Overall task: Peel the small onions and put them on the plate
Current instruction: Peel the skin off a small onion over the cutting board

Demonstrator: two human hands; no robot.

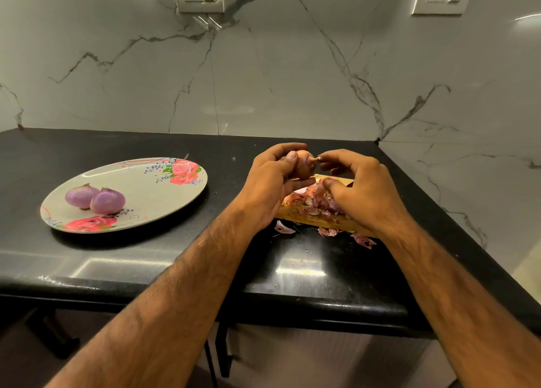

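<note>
Peeling step: left hand (269, 182) grips the onion (304, 167); right hand (361, 188) pinches its stalk; next, probably tear the skin off; plate (152, 185), 9 o'clock, holds 2 peeled onions (107, 201).

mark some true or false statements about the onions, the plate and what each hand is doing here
1. Two peeled onions lie on the plate. True.
2. The left hand is empty. False: it holds an onion with brown skin on it.
3. The right hand pinches that onion's stem tip. True.
4. The peels are piled on the plate. False: they lie on the wooden board, with a few on the countertop beside it.
</note>
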